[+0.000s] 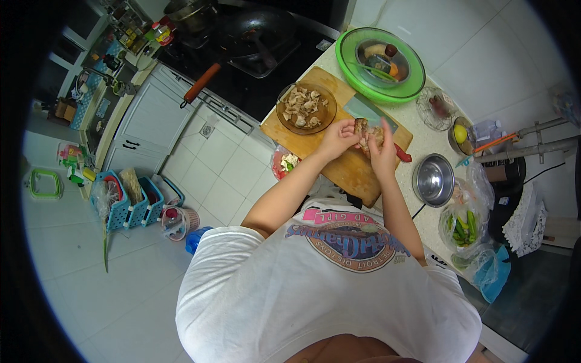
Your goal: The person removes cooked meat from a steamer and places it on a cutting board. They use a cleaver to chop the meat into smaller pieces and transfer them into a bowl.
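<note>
My left hand (338, 138) and my right hand (382, 152) both grip a chunk of cooked meat (361, 126) with browned skin. They hold it over a wooden cutting board (349, 174). A cleaver lies flat on the board beyond my hands; its grey blade (361, 106) is partly covered by them, and its red handle (403, 153) shows to the right of my right hand. Left of the blade, an amber glass bowl (327, 113) stands on the board, with torn or cut meat pieces (302, 105) inside. My fingers hide part of the chunk.
Behind the board stands a green-rimmed basin (340, 68) under a clear lid. A steel bowl (433, 180) and a bag of green peppers (460, 227) sit rightward on the counter. A wok (258, 31) rests on the stove, its handle (202, 84) jutting outward. Below the board's left edge is a waste container (278, 168).
</note>
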`<state>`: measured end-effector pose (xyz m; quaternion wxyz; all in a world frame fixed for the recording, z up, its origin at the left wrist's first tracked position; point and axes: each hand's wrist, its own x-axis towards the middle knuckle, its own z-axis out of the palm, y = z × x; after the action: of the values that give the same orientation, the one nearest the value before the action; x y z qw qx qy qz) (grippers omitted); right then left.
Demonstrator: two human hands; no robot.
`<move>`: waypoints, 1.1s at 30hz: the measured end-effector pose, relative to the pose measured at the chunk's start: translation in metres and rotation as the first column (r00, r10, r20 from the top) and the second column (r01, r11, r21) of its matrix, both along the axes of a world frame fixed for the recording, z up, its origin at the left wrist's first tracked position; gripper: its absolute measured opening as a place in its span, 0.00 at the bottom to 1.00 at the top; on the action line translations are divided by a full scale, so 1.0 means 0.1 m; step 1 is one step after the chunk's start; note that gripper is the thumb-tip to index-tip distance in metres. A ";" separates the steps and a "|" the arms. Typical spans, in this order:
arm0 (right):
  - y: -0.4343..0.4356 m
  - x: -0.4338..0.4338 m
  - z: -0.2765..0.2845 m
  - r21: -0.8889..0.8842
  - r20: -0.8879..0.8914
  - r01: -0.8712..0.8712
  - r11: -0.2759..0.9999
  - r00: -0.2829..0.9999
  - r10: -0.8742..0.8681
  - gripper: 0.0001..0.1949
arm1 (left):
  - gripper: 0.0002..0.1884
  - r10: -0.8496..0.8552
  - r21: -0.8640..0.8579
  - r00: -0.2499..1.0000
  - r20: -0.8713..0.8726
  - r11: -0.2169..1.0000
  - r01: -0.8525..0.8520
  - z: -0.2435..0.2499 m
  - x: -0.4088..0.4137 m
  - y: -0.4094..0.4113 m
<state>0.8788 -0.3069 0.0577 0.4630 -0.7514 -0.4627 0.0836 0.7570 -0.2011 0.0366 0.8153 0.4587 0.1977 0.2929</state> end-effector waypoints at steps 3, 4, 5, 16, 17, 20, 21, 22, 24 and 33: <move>-0.03 0.07 -0.09 0.022 -0.096 -0.153 0.988 0.983 0.155 0.21 | 0.17 0.006 -0.004 1.000 -0.027 1.000 -0.006 -0.05 0.00 0.00; -0.02 0.07 -0.13 0.000 -0.182 -0.159 0.987 0.971 0.156 0.20 | 0.17 0.021 -0.025 0.999 -0.026 0.999 -0.022 -0.06 0.02 -0.01; 0.00 0.05 -0.17 0.023 -0.244 -0.186 0.982 0.952 0.186 0.19 | 0.16 0.035 -0.040 0.999 -0.004 0.999 -0.035 -0.07 0.03 -0.02; -0.03 -0.04 -0.06 0.091 -0.473 -0.316 0.945 0.821 0.320 0.19 | 0.06 0.030 -0.044 0.992 -0.123 0.998 -0.035 -0.20 0.02 0.00; -0.03 -0.02 -0.07 0.071 -0.440 -0.318 0.945 0.840 0.316 0.19 | 0.06 0.050 -0.039 0.994 -0.099 0.998 -0.054 -0.23 0.02 0.02; -0.07 0.06 -0.20 -0.053 -0.431 -0.247 0.968 0.880 0.201 0.22 | 0.07 0.388 0.681 0.912 -0.131 0.704 -0.202 -0.32 0.02 0.17; -0.08 0.10 -0.27 -0.090 -0.476 -0.236 0.968 0.863 0.166 0.22 | 0.08 0.362 0.590 0.895 -0.261 0.793 -0.149 -0.33 -0.01 0.26; -0.09 0.14 -0.34 -0.127 -0.378 -0.177 0.976 0.918 0.117 0.23 | 0.10 0.273 0.346 0.908 -0.318 0.925 -0.157 -0.33 -0.05 0.31; -0.08 0.21 -0.48 -0.240 -0.251 -0.064 0.969 0.968 0.002 0.24 | 0.09 0.070 -0.129 0.943 -0.324 0.985 -0.117 -0.30 -0.12 0.41; 0.09 -0.01 -0.42 -0.026 0.738 0.337 0.941 0.642 -0.209 0.30 | 0.11 0.053 -0.285 0.998 0.040 0.958 -0.039 -0.17 -0.20 0.32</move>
<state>0.8782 -0.2976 0.0154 0.1870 -0.8185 -0.4801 -0.2542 0.7368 -0.1696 0.0194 0.8701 0.3251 0.2291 0.2912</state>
